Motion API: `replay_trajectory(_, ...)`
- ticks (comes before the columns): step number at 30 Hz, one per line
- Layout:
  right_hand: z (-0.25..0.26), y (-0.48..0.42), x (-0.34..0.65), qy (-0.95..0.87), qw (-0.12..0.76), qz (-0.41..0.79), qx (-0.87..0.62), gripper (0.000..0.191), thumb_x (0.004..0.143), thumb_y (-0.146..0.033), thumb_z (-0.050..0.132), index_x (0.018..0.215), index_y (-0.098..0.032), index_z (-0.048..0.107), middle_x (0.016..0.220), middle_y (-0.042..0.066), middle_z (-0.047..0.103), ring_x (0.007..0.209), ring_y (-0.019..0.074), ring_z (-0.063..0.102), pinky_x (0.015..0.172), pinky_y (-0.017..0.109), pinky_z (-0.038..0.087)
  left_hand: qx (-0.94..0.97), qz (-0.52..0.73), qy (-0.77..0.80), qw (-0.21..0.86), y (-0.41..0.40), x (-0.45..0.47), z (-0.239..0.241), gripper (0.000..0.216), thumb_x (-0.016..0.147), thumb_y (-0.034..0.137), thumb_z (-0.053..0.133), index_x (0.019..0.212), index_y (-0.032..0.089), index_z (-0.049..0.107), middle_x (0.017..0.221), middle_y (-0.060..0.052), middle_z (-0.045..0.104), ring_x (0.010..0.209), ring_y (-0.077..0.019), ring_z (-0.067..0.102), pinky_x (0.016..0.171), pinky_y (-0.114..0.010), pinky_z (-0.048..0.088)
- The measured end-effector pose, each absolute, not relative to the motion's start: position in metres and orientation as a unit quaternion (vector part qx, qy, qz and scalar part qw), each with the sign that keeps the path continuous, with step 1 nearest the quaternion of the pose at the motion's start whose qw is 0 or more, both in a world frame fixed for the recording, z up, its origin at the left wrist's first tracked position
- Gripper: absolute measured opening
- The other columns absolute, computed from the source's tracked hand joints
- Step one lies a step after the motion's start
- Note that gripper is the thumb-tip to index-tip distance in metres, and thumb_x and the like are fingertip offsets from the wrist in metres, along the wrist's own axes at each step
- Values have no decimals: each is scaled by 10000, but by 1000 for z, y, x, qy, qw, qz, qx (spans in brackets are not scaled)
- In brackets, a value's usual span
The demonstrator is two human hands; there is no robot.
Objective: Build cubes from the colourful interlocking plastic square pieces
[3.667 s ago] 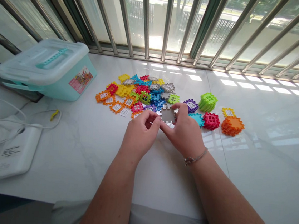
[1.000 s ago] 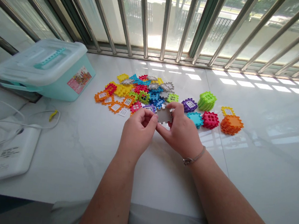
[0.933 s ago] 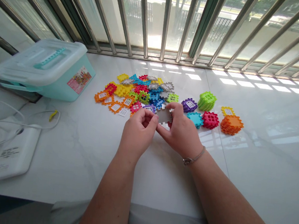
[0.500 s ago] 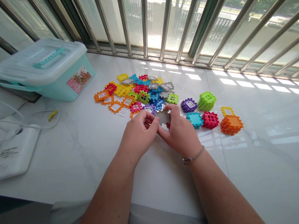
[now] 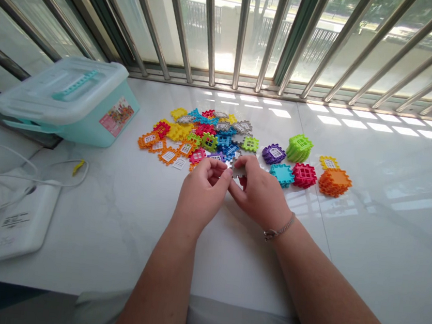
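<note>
Between my two hands is a grey interlocking tile [image 5: 238,170] with notched edges, partly hidden by fingers. My right hand [image 5: 258,188] grips its right side with thumb and fingers. My left hand [image 5: 204,185] pinches at its left edge with curled fingers. Beyond my hands lies a loose pile of notched tiles in many colours, among them yellow tiles [image 5: 179,131], orange tiles [image 5: 169,155] and blue tiles [image 5: 224,140]. Right of my right hand stand stacks of cyan tiles [image 5: 282,175], red tiles [image 5: 304,175], purple tiles [image 5: 273,153], green tiles [image 5: 299,148] and orange tiles [image 5: 335,183].
A lidded turquoise box [image 5: 109,124] stands at the left by the window bars [image 5: 240,40]. A white power bank [image 5: 24,223] with cables [image 5: 82,174] lies at the near left. A yellow tile with a white window [image 5: 328,163] sits behind the orange stack.
The grey tile has tilted between my hands and now shows less of its face. My right fingers have closed in a little. The piles and stacks stay put.
</note>
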State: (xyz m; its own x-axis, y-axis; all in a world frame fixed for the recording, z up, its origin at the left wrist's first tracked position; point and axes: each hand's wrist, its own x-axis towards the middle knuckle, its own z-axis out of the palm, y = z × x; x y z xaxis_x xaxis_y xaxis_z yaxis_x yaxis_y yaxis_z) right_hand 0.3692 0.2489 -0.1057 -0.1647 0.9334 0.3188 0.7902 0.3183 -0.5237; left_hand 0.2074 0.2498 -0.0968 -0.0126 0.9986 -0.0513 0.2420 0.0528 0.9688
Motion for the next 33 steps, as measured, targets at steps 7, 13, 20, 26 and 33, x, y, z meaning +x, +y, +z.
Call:
replay_trajectory(7, -104, 248, 371, -776, 340, 103, -521, 178, 1021, -386, 612, 998, -232, 524, 752, -34, 636, 567, 120, 534, 582, 253, 323, 457, 491, 509, 539, 254, 208, -104, 330, 905, 401, 797, 1138, 204, 671, 930, -44, 779, 826, -180, 729, 816, -315, 589)
replay_trajectory(13, -104, 245, 370, -796, 348, 116, -481, 163, 1005, -359, 612, 1052, -226, 532, 795, -20, 667, 586, 116, 558, 586, 245, 334, 415, 503, 496, 574, 254, 209, -99, 420, 836, 372, 856, 1161, 173, 680, 948, -60, 782, 868, -195, 753, 814, -312, 596)
replay_trajectory(20, -103, 243, 369, -776, 318, 98, -536, 549, 1015, -432, 628, 1478, -204, 440, 887, 21, 741, 644, 172, 671, 579, 260, 392, 440, 522, 519, 514, 255, 207, -101, 331, 869, 360, 832, 1125, 183, 718, 908, -32, 758, 831, -168, 733, 748, -266, 578)
replay_trajectory(26, -102, 244, 369, -771, 281, 84, -565, 656, 1029, -468, 607, 1576, -193, 374, 946, 52, 767, 644, 206, 698, 587, 290, 439, 445, 528, 531, 492, 254, 208, -101, 326, 871, 369, 839, 1115, 190, 717, 896, -17, 742, 803, -149, 713, 731, -251, 572)
replay_trajectory(33, -102, 244, 371, -778, 257, 59, -570, 623, 1049, -505, 588, 1558, -199, 399, 1084, 89, 767, 726, 211, 732, 599, 292, 447, 447, 529, 534, 484, 254, 208, -100, 308, 870, 361, 834, 1094, 189, 710, 883, -18, 738, 789, -150, 704, 717, -249, 564)
